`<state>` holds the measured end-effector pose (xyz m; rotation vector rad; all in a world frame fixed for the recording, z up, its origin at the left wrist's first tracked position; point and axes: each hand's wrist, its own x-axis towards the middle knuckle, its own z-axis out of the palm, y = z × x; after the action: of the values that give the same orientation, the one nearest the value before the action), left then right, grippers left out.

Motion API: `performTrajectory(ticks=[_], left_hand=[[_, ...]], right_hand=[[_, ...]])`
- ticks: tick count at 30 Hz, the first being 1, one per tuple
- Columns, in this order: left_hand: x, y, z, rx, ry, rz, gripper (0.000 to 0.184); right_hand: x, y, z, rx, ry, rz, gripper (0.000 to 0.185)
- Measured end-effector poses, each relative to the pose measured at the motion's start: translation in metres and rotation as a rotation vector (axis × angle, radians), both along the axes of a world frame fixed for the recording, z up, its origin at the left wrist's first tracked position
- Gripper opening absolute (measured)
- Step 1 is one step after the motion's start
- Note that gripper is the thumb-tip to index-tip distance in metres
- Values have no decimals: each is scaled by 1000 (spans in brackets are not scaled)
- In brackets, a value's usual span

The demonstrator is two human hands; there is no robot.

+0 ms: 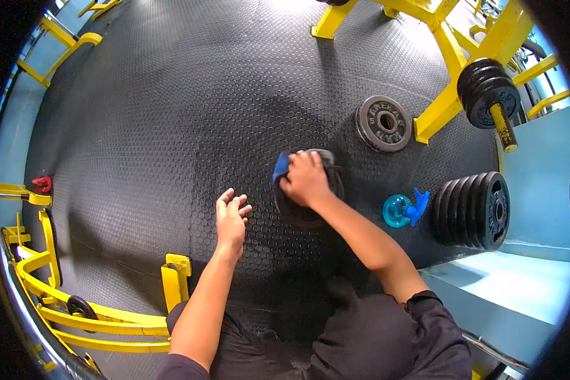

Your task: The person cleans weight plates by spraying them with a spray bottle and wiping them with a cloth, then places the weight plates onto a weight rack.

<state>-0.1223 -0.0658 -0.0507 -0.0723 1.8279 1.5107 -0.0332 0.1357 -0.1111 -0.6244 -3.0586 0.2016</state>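
Note:
My right hand (307,179) presses a blue cloth (281,166) onto a dark weight plate (296,214) lying on the floor. Its fingers are curled over the cloth and slightly blurred, and the hand and forearm hide much of the plate. To the left of the plate, my left hand (232,218) hovers with fingers apart and nothing in it. A grey 5 kg weight plate (372,130) lies flat beyond my right hand, seemingly on top of another. Right of my forearm stands a transparent blue spray bottle (396,211) with a blue trigger head.
Several black plates (468,211) stand on edge in a row at the right. A yellow rack (438,117) carries more plates (487,92) on a peg. Yellow machine frames (107,322) curve along the lower left. Black studded matting (139,126) covers the floor. A red object (42,184) lies far left.

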Motion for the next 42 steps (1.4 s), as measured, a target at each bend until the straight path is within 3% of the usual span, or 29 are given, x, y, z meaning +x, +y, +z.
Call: performTrajectory(ticks=[4,8,10,11,12,15,17,20,24,26,28,30,32,34,36,37,39,42], left_hand=[[3,-2,8,-21,-14,-47,49],[7,0,12,1,-25,-67,50],[10,3,14,-3,-1,-90,50],[11,5,12,-4,-5,-93,50],[12,7,10,17,-21,-77,50],[18,13,8,28,-35,-70,50],[19,19,10,28,-25,-74,50],[16,24,-2,49,-2,-77,50],[10,33,-7,2,61,-53,45],[12,32,-20,-28,181,-120,42],[14,28,-44,9,432,-301,39],[28,30,-30,-77,691,-692,45],[52,32,-34,-69,967,-945,56],[79,36,-41,-159,1132,-1126,81],[92,47,-45,-278,1196,-1186,88],[95,52,-47,-330,1221,-1186,90],[98,67,-45,-464,1290,-1192,98],[105,83,-49,-454,1306,-1123,98]], right_hand=[[43,27,10,-249,-33,-374,48],[108,2,-4,-323,52,-509,41],[140,-31,-27,-175,288,-364,45],[148,-49,-25,-256,303,-324,52],[148,-69,-17,-184,295,-381,53],[155,-97,-33,-158,107,-166,57],[137,-97,-36,119,50,126,50],[85,-84,-16,0,122,286,42],[5,-54,-16,54,296,104,34],[-5,-16,1,31,145,-50,30],[10,17,6,-193,150,-222,31],[42,42,13,-369,151,-468,33],[92,61,-3,-550,220,-632,38],[142,39,-20,-868,545,-673,42],[177,7,-18,-1359,780,-748,50],[191,-7,-11,-1354,787,-758,50],[205,-29,21,-2073,1196,-797,62],[216,-46,59,-2165,1377,-783,74]])
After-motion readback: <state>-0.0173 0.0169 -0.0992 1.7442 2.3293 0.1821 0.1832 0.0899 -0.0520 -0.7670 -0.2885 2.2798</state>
